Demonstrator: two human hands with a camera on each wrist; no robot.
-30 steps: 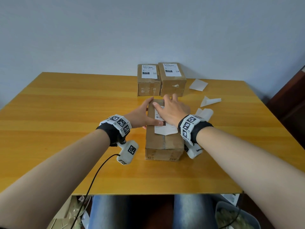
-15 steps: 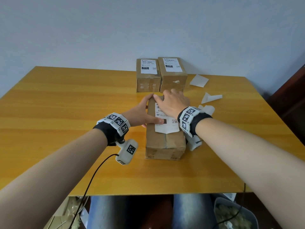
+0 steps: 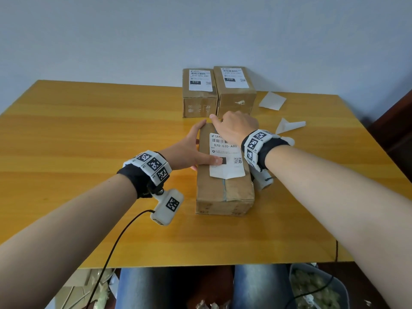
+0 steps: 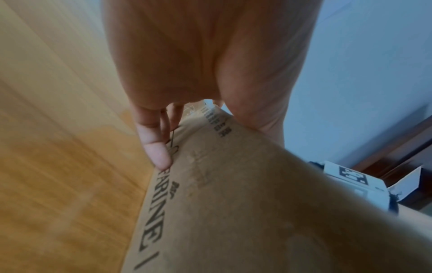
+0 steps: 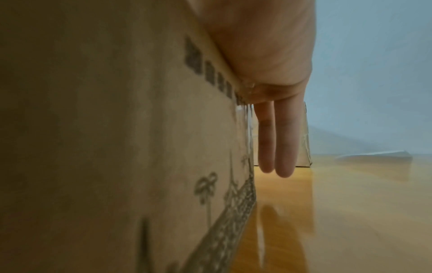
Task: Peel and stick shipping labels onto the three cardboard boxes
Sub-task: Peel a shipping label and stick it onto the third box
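Observation:
The near cardboard box (image 3: 225, 192) lies lengthwise at mid-table with a white shipping label (image 3: 226, 168) stuck flat on top. My left hand (image 3: 191, 150) lies against its left side, thumb pressing on the label; in the left wrist view its fingers (image 4: 156, 147) lie straight along the box (image 4: 233, 203). My right hand (image 3: 236, 127) rests over the box's far right end, and the right wrist view has its fingers (image 5: 278, 147) hanging straight down beside the box (image 5: 117, 147). Two labelled boxes (image 3: 199, 101) (image 3: 236, 99) stand at the back.
Peeled backing papers (image 3: 272, 100) (image 3: 289, 126) lie on the wooden table (image 3: 89, 130) to the right of the boxes. A cable runs from the left wrist camera (image 3: 167, 206) over the table's front edge. A grey bin (image 3: 318, 286) sits below right.
My right hand has slid from the middle of the label to the box's far end, baring the label. The left hand has stayed in place.

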